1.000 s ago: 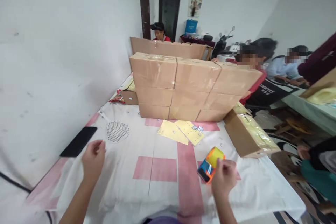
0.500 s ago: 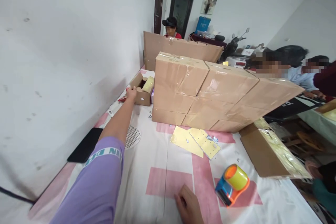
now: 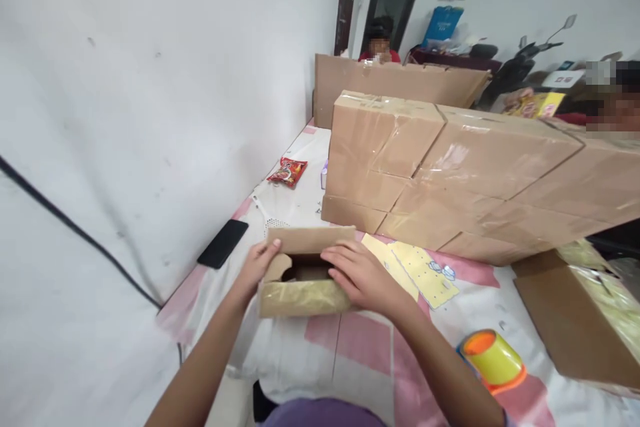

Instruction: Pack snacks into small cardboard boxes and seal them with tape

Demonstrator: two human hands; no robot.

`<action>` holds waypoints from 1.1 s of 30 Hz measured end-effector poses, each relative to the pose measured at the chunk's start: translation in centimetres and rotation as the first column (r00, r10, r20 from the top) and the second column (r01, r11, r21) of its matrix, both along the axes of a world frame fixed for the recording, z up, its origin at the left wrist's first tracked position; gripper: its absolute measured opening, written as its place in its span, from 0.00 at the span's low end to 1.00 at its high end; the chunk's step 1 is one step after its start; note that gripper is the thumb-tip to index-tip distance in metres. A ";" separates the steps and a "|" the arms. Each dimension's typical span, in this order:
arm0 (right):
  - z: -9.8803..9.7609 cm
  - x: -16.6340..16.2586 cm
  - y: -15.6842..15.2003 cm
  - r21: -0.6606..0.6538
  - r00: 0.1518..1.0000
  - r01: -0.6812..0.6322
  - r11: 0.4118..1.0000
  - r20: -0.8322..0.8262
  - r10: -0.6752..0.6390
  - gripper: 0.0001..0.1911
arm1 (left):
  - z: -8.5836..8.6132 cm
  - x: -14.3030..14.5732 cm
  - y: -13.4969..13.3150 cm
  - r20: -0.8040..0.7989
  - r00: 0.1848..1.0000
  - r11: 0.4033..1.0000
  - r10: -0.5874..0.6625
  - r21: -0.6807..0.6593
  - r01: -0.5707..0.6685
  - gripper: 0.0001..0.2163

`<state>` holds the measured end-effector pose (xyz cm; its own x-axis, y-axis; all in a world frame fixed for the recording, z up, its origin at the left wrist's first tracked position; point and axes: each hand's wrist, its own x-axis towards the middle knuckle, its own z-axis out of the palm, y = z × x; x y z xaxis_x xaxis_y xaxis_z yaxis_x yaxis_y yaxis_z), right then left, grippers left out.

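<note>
A small brown cardboard box point(image 3: 300, 297) with open flaps stands on the white and pink cloth just in front of me. My left hand point(image 3: 256, 267) grips its left end, fingers curled round the side flap. My right hand point(image 3: 361, 276) lies over the right flap, fingers stretched flat and pressing it inward. The inside of the box is dark and I cannot make out what it holds.
A stack of taped cartons point(image 3: 450, 173) walls off the far side. Yellow cards point(image 3: 415, 270) lie beside the box, a tape dispenser point(image 3: 493, 360) at the right, an open carton point(image 3: 580, 307) beyond it. A black phone point(image 3: 223, 243), a red snack packet point(image 3: 287, 171) and a white wall on the left.
My left hand reached to the small box by the stack and brought it close in front of me. My right hand left the cloth and now rests on the box flap.
</note>
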<state>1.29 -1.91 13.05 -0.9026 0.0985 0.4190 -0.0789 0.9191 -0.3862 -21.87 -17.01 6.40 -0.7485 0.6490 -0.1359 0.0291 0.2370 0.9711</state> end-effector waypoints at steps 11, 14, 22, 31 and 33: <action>0.8 1.9 0.0 0.233 0.970 -0.150 0.961 0.222 0.098 0.26 | 3.6 5.6 0.9 -0.482 0.716 0.762 -0.505 -0.639 0.108 0.42; 0.4 4.2 -1.2 0.253 0.967 -0.161 0.954 0.234 0.102 0.26 | 3.5 7.7 0.9 -0.370 0.611 0.619 -0.700 -0.741 0.260 0.47; -1.3 10.6 -3.2 0.222 0.968 -0.106 0.969 0.245 0.050 0.20 | 3.2 3.1 -1.5 0.095 0.814 0.765 -0.573 -0.293 0.573 0.39; -1.9 14.8 -6.7 0.226 0.963 -0.270 0.936 0.043 0.267 0.12 | 2.2 7.7 -5.0 -0.679 0.687 0.961 -0.259 -0.114 0.250 0.19; -2.1 16.1 -7.5 0.211 0.964 -0.263 0.941 0.012 0.267 0.07 | 2.7 8.4 -5.8 -0.832 0.440 0.894 -0.338 -0.139 0.425 0.14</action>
<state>17.43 -9.41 10.97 -0.8771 -0.2347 0.4191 -0.3352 0.9239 -0.1842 -13.47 -22.85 9.12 -0.1607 0.8733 0.4600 0.8818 -0.0823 0.4643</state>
